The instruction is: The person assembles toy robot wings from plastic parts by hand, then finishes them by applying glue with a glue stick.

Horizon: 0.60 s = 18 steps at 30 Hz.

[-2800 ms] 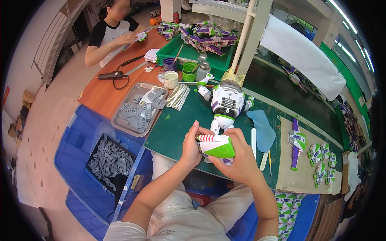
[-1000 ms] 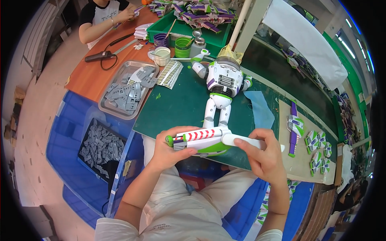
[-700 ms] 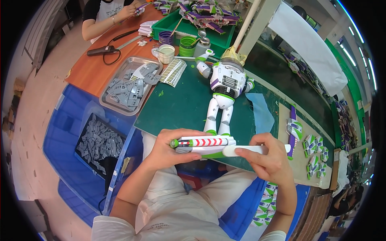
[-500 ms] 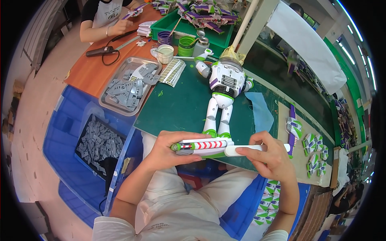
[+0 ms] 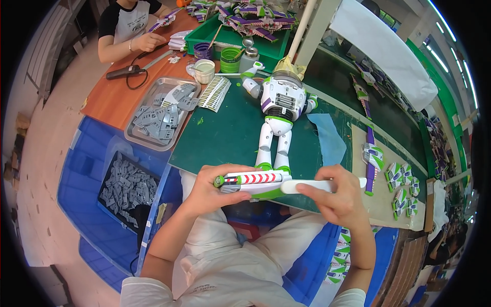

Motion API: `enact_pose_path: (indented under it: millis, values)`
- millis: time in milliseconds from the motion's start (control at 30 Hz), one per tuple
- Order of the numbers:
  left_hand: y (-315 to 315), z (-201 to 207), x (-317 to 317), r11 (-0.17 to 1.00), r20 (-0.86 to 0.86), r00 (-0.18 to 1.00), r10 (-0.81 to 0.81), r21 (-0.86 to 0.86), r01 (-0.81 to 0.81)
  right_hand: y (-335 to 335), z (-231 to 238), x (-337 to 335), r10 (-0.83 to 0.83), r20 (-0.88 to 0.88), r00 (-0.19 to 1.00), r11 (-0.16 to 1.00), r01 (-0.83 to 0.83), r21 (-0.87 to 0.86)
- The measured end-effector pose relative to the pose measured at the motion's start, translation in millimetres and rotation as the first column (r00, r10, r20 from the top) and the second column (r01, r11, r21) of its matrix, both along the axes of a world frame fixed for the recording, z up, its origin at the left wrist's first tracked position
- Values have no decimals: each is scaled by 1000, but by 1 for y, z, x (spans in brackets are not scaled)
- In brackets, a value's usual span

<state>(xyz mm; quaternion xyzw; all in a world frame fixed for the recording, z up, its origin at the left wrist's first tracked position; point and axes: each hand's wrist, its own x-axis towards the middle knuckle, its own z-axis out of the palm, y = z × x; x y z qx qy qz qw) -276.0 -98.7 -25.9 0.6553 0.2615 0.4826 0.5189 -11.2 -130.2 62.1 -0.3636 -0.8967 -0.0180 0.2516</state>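
In my left hand (image 5: 208, 190) is a toy wing pack piece (image 5: 266, 190), white and green, with a red-and-white striped strip (image 5: 261, 177) along its top edge. Fingers and thumb clasp its left end. My right hand (image 5: 338, 195) is closed around a smooth white flat stick (image 5: 291, 187), whose rounded left end rests at the right end of the piece; whether they touch, I cannot tell. Just beyond both hands, a white, green and purple toy figure (image 5: 279, 105) lies on the green mat (image 5: 220, 138), feet toward me.
Grey parts fill a metal tray (image 5: 137, 137) and a black bin inside a blue crate (image 5: 87, 169). Paint pots (image 5: 230, 60) and a sticker sheet (image 5: 215, 93) lie farther back. Blue cloth (image 5: 328, 138) and finished-looking wing pieces (image 5: 400, 176) are at right. A co-worker (image 5: 128, 30) sits far left.
The view has shifted slightly. Both hands keep their grip, with the stick still at the piece's right end. Winged toy parts on the dark surface at right have come nearer.
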Motion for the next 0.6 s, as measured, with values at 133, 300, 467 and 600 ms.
enact_pose_path:
  millis: [133,300,467,600]
  values:
    - [-4,3,-5,992,38,999,-5,-128,10,4,-6,-11,24,133,991,963,-59,265]
    - [-5,7,-6,980,10,1000,20,-200,-17,8,-14,-11,43,137,990,946,-85,314]
    - [-3,8,-12,966,31,999,-8,-257,16,16,-14,-8,56,152,987,948,-101,303]
    - [-3,10,-12,924,-13,1000,-18,-383,12,18,-19,-14,44,120,992,942,-81,326]
